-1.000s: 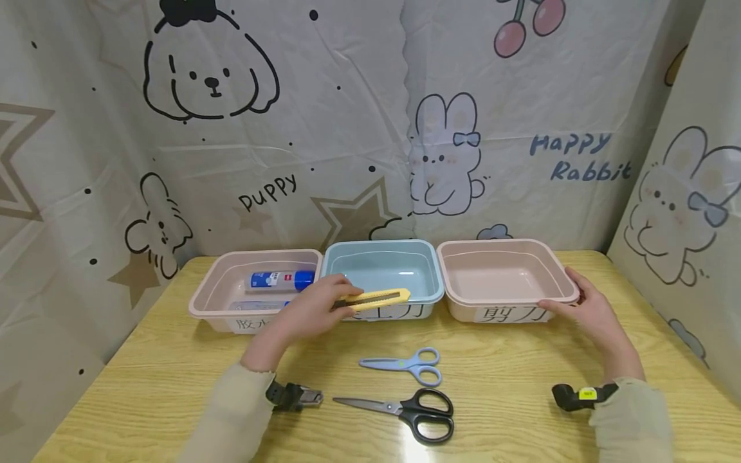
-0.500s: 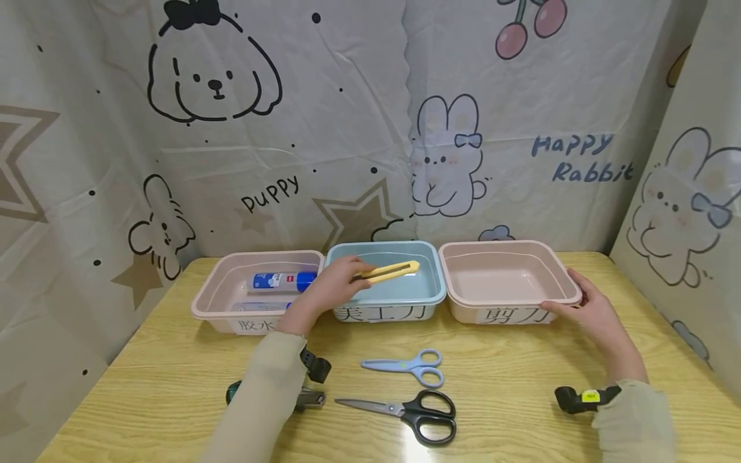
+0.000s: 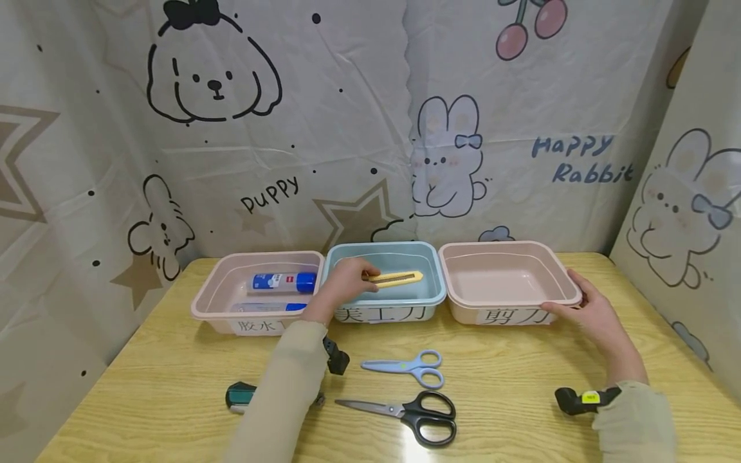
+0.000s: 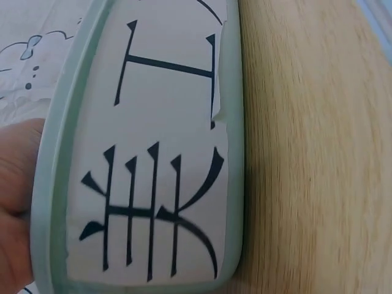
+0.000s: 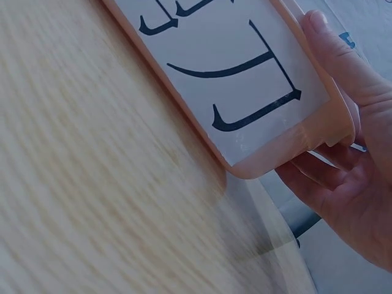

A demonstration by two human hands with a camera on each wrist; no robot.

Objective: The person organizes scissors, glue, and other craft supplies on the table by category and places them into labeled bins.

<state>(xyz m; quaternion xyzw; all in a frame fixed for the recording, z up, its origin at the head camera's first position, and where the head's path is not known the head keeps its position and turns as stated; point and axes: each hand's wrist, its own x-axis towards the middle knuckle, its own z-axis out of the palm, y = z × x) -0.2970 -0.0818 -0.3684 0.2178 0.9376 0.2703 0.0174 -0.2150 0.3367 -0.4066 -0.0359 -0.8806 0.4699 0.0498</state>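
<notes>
My left hand (image 3: 346, 281) pinches a yellow utility knife (image 3: 399, 279) by one end, down inside the blue bin (image 3: 428, 301) in the middle of the row. The knife lies nearly level, its free end pointing right. In the left wrist view, the labelled front of that bin hides the knife and most of the hand (image 4: 17, 202). On the right, my right hand (image 3: 593, 316) grips the front right corner of a pink bin (image 3: 503, 273). Its thumb (image 5: 337, 49) lies along the rim while the fingers reach round the bin's end.
A left pink bin (image 3: 202, 297) holds a glue bottle (image 3: 278, 281) and a clear tube with a blue cap (image 3: 296, 307). Blue scissors (image 3: 388, 365), black-handled scissors (image 3: 428, 411) and a green-handled tool (image 3: 238, 395), partly under the left sleeve, lie on the table (image 3: 492, 386).
My left hand has carried the utility knife from the blue bin's front edge rightward and over the rim, then lowered it inside. The right hand stays at the right pink bin's corner.
</notes>
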